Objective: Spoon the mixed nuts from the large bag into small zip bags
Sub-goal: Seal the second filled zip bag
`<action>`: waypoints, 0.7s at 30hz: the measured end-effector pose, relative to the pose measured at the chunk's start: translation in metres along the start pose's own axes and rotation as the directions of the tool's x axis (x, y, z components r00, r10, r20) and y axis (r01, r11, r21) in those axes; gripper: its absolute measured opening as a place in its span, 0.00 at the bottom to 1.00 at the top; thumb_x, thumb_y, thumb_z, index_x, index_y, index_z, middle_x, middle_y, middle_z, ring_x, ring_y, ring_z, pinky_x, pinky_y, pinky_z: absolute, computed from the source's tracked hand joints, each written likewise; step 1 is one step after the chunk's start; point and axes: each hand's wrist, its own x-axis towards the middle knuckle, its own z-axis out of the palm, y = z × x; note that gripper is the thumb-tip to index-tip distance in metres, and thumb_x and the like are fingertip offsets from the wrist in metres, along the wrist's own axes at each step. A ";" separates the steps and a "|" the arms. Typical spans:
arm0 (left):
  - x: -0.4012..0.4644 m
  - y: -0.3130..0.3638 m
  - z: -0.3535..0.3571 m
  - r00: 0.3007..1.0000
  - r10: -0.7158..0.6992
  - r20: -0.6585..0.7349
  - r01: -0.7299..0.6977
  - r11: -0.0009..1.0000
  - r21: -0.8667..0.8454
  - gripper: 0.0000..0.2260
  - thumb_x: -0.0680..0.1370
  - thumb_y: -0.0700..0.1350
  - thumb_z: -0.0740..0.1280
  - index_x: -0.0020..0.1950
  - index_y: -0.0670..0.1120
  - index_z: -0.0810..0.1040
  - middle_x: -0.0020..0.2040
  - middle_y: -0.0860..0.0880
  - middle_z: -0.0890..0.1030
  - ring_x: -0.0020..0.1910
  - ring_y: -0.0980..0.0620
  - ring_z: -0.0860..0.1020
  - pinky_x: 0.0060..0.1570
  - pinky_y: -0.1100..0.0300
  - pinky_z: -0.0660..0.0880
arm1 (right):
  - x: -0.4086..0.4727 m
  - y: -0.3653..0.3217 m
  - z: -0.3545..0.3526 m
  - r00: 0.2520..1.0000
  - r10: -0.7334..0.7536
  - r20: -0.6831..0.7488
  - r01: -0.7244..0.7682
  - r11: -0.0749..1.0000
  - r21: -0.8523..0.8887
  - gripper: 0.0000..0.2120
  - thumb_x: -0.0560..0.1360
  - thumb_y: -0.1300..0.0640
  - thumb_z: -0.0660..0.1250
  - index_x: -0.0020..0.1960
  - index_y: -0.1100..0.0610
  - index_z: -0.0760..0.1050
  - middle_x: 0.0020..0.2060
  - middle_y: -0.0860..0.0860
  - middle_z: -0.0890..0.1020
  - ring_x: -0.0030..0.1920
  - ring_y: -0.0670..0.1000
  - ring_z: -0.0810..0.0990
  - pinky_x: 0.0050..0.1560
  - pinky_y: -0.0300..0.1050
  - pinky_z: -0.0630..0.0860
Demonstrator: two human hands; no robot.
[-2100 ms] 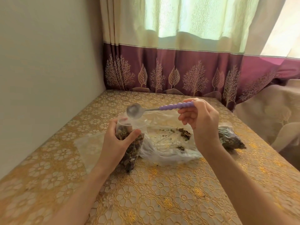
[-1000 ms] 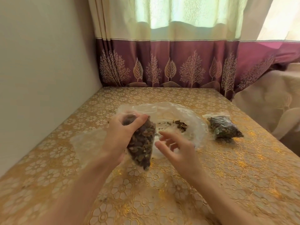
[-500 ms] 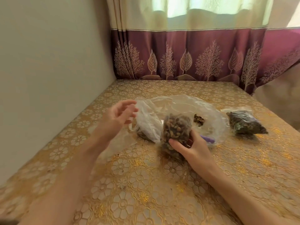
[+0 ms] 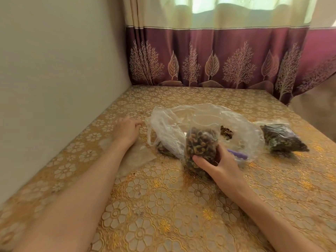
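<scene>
My right hand (image 4: 221, 165) grips a small zip bag (image 4: 200, 144) full of mixed nuts, standing it upright on the table in front of the large bag. The large clear bag (image 4: 205, 122) lies crumpled and nearly empty, with a small clump of nuts (image 4: 226, 132) inside. A purple spoon handle (image 4: 238, 154) pokes out just right of my right hand. My left hand (image 4: 126, 130) rests on the table left of the large bag, fingers curled, and I cannot tell whether it pinches anything. Flat empty zip bags (image 4: 135, 158) lie under my left forearm.
A filled zip bag (image 4: 282, 140) lies at the right of the gold floral tablecloth (image 4: 163, 206). A plain wall (image 4: 54, 70) borders the table on the left. A maroon curtain (image 4: 218, 60) hangs behind the far edge. The table's right edge drops off near the filled bag.
Two seconds ago my right hand held the spoon over the small bag in my left. The bag has passed to my right hand; the spoon lies down; my left hand moved left to the table.
</scene>
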 end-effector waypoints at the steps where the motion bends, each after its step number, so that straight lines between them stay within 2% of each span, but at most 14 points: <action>1: 0.002 0.002 0.001 1.000 -0.010 -0.016 0.009 1.000 -0.005 0.12 0.81 0.47 0.61 0.61 0.53 0.79 0.59 0.45 0.76 0.61 0.42 0.70 0.60 0.46 0.69 | 0.000 0.000 0.000 1.000 -0.003 0.001 0.003 1.000 -0.002 0.16 0.69 0.48 0.73 0.52 0.39 0.70 0.49 0.37 0.79 0.49 0.30 0.75 0.44 0.23 0.71; 5: 0.008 0.003 0.000 0.998 -0.046 -0.032 0.042 0.993 -0.112 0.08 0.78 0.46 0.66 0.53 0.49 0.83 0.57 0.45 0.80 0.58 0.43 0.75 0.56 0.46 0.73 | -0.001 0.000 -0.001 1.000 -0.008 0.023 0.008 1.000 -0.007 0.17 0.69 0.48 0.72 0.53 0.38 0.69 0.50 0.37 0.78 0.50 0.29 0.74 0.45 0.22 0.70; 8: 0.006 0.005 -0.001 0.996 -0.009 -0.088 -0.001 0.994 -0.112 0.09 0.80 0.46 0.62 0.51 0.44 0.81 0.53 0.45 0.80 0.54 0.45 0.76 0.53 0.49 0.74 | 0.000 -0.001 -0.001 0.999 -0.011 0.031 0.011 1.000 0.000 0.17 0.69 0.48 0.72 0.53 0.38 0.69 0.50 0.37 0.78 0.52 0.30 0.74 0.48 0.26 0.72; 9: 0.003 0.009 -0.004 0.990 -0.017 -0.140 -0.012 0.980 -0.199 0.09 0.80 0.45 0.61 0.51 0.43 0.80 0.51 0.45 0.80 0.51 0.47 0.76 0.51 0.53 0.74 | 0.000 -0.002 -0.001 0.999 -0.014 0.038 0.015 1.000 -0.003 0.17 0.70 0.49 0.72 0.53 0.37 0.69 0.50 0.37 0.78 0.52 0.31 0.74 0.49 0.26 0.72; 11: -0.005 0.027 -0.018 0.972 -0.090 -0.216 -0.032 0.863 -0.505 0.06 0.80 0.45 0.62 0.49 0.45 0.77 0.45 0.48 0.79 0.44 0.52 0.76 0.44 0.62 0.73 | 0.000 -0.004 -0.002 0.998 -0.028 0.051 0.029 1.000 -0.011 0.17 0.70 0.50 0.72 0.52 0.38 0.69 0.50 0.37 0.77 0.52 0.31 0.74 0.49 0.26 0.71; 13: -0.018 0.049 -0.041 0.971 -0.072 -0.229 -0.123 0.669 -0.733 0.03 0.78 0.46 0.64 0.46 0.49 0.77 0.41 0.53 0.79 0.38 0.60 0.75 0.38 0.69 0.70 | -0.001 -0.005 -0.003 0.997 -0.035 0.072 0.036 0.999 -0.007 0.17 0.71 0.52 0.72 0.52 0.38 0.68 0.50 0.37 0.78 0.51 0.31 0.74 0.48 0.24 0.70; 15: -0.034 0.070 -0.068 0.971 0.123 -0.207 -0.240 0.465 -0.852 0.02 0.77 0.46 0.67 0.44 0.51 0.79 0.38 0.57 0.79 0.33 0.63 0.73 0.36 0.69 0.70 | -0.003 -0.006 -0.004 0.994 -0.037 0.103 0.038 0.999 -0.009 0.16 0.72 0.54 0.72 0.51 0.39 0.68 0.49 0.37 0.78 0.50 0.31 0.75 0.47 0.25 0.70; 16: -0.043 0.080 -0.079 0.948 0.250 -0.199 -0.290 0.413 -0.863 0.02 0.76 0.45 0.68 0.44 0.51 0.79 0.37 0.58 0.79 0.34 0.63 0.73 0.37 0.68 0.71 | -0.003 -0.007 -0.005 0.993 -0.036 0.115 0.038 0.999 -0.013 0.16 0.72 0.55 0.71 0.51 0.40 0.68 0.49 0.38 0.78 0.50 0.32 0.75 0.47 0.25 0.70; 18: -0.059 0.095 -0.093 0.876 0.457 -0.152 -0.378 0.457 -0.805 0.02 0.75 0.44 0.68 0.43 0.50 0.80 0.40 0.59 0.79 0.38 0.62 0.74 0.39 0.69 0.72 | -0.004 -0.007 -0.007 0.991 -0.031 0.131 0.034 0.999 -0.017 0.15 0.73 0.56 0.71 0.51 0.41 0.68 0.49 0.39 0.78 0.49 0.33 0.76 0.46 0.25 0.70; 21: -0.070 0.112 -0.098 0.823 0.567 -0.027 -0.438 0.605 -0.665 0.01 0.73 0.45 0.70 0.43 0.49 0.80 0.47 0.56 0.77 0.42 0.59 0.71 0.37 0.73 0.67 | -0.004 -0.008 -0.008 0.988 -0.036 0.150 0.038 0.999 -0.013 0.17 0.73 0.58 0.70 0.52 0.40 0.68 0.51 0.39 0.78 0.51 0.33 0.75 0.47 0.25 0.70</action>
